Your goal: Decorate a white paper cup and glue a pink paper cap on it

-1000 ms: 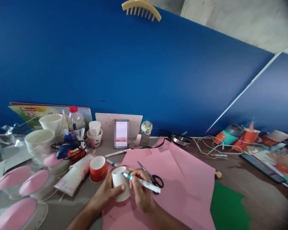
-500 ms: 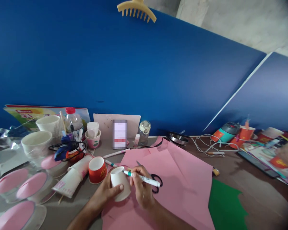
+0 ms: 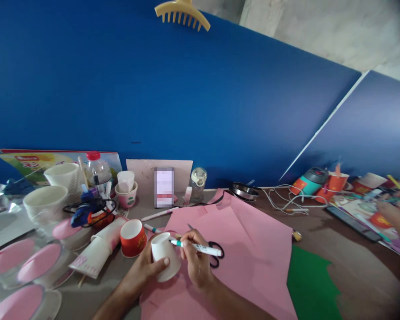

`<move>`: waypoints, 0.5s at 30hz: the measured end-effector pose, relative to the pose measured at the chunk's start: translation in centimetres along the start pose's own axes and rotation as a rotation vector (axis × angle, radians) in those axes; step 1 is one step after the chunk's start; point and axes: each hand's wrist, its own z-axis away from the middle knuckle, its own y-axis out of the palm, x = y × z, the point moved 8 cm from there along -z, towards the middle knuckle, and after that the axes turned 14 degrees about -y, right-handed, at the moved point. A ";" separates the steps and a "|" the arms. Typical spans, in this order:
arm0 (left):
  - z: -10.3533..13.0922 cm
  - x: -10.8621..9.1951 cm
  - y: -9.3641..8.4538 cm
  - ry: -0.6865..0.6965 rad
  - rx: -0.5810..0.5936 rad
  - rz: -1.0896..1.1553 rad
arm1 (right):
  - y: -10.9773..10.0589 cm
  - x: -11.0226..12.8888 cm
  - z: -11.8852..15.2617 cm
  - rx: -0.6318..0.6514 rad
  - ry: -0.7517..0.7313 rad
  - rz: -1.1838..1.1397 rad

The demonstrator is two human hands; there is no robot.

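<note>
My left hand (image 3: 147, 266) is wrapped round a white paper cup (image 3: 166, 262), held base up and slightly tilted over the pink paper (image 3: 253, 262). In my right hand (image 3: 197, 262) is a white acrylic marker (image 3: 203, 250) with a green band, gripped like a pen. Its tip is at the upper side of the cup, near the base; whether it touches I cannot tell. Scissors with black handles (image 3: 216, 254) lie on the paper, partly hidden behind the right hand and marker. Left of the cup is a red paper cup (image 3: 132, 238).
Left stand white cups joined end to end (image 3: 96, 253), pink-topped cups (image 3: 40, 262) and a cup stack (image 3: 62, 178). Behind are a phone (image 3: 164, 189) and a glass jar (image 3: 198, 184). Green paper (image 3: 311, 284) lies right. A co-worker's hand (image 3: 398, 213) is at far right.
The whole view has shifted slightly, so most things appear a little further left. Both hands keep their hold on the cup and marker, in nearly the same pose.
</note>
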 end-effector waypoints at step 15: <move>0.1 -0.7 0.3 0.059 0.015 -0.014 | 0.7 0.6 0.5 0.014 -0.016 -0.134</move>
